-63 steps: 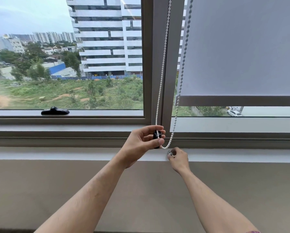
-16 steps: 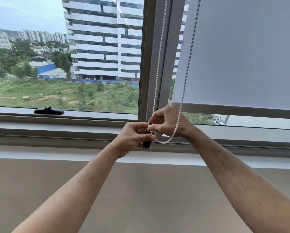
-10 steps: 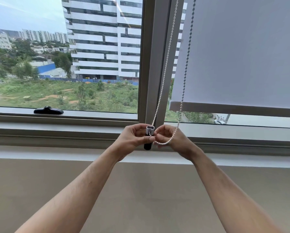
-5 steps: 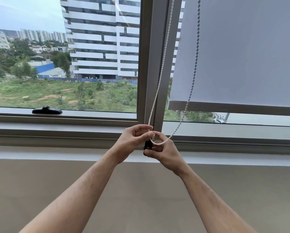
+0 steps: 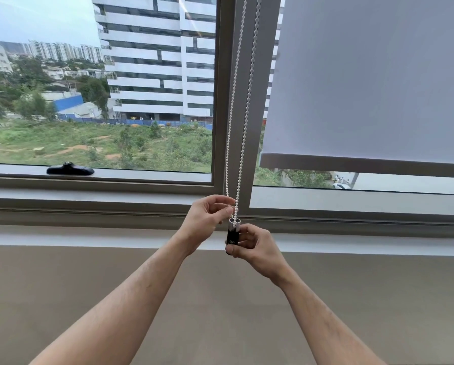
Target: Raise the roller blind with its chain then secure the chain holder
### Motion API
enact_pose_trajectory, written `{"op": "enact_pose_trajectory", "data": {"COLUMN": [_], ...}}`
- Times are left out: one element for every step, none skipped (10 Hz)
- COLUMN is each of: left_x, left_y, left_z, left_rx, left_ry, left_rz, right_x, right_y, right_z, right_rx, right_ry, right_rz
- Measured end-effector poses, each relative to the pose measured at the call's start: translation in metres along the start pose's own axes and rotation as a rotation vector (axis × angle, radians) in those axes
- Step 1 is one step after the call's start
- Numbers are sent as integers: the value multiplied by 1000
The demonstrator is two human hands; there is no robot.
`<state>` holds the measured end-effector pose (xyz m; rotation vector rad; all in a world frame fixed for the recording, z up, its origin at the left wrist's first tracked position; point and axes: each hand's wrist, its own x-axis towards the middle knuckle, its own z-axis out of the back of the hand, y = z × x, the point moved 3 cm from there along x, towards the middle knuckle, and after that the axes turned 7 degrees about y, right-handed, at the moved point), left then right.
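Note:
A white bead chain [image 5: 243, 133] hangs in two near-parallel strands down the grey window post. Both strands run into the top of a small black chain holder [image 5: 232, 234] with a silver cap. My right hand [image 5: 256, 248] grips the holder from the right and below. My left hand [image 5: 207, 219] pinches the left strand of the chain just above the holder. The grey roller blind [image 5: 373, 83] covers most of the right pane; its bottom bar [image 5: 362, 164] hangs a little above the sill.
A black window handle [image 5: 70, 169] lies on the left pane's lower frame. The grey window post [image 5: 227, 101] stands behind the chain. A white ledge [image 5: 89, 239] runs below the frame above a beige wall [image 5: 220, 312].
The loose chain loop has been drawn straight, both strands now entering the holder. My right hand shifted from the chain loop down onto the holder; my left moved up to the strand.

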<state>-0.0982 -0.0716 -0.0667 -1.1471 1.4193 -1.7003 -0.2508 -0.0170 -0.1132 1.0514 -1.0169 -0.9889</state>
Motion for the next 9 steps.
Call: {"op": "enact_pose_trajectory", "data": {"left_x": [-1, -2, -6, -10, -16, -22, -33, -42, -54], "left_y": [5, 6, 7, 6, 3, 2, 1, 2, 8], "left_z": [-3, -4, -3, -3, -3, -2, 1, 3, 8], "left_rx": [39, 74, 135, 177, 273, 335, 439, 512, 621], "left_ry": [-11, -12, -17, -35, -84, -114, -159, -197, -243], "left_rz": [-6, -14, -21, -43, -76, -86, -70, -37, -38], "right_x": [0, -1, -2, -1, -1, -1, 0, -1, -2], "right_y": [-5, -8, -12, -14, -13, -14, -11, -7, -4], "right_z": [0, -1, -1, -1, 0, 0, 0, 0, 0], "right_rx": [-17, -51, -66, -78, -111, -145, -175, -184, -214], "right_ry": [-3, -3, -14, -37, -76, -98, -118, -144, -214], "right_rz": [-28, -47, -64, -71, -71, -65, -59, -51, -19]}}
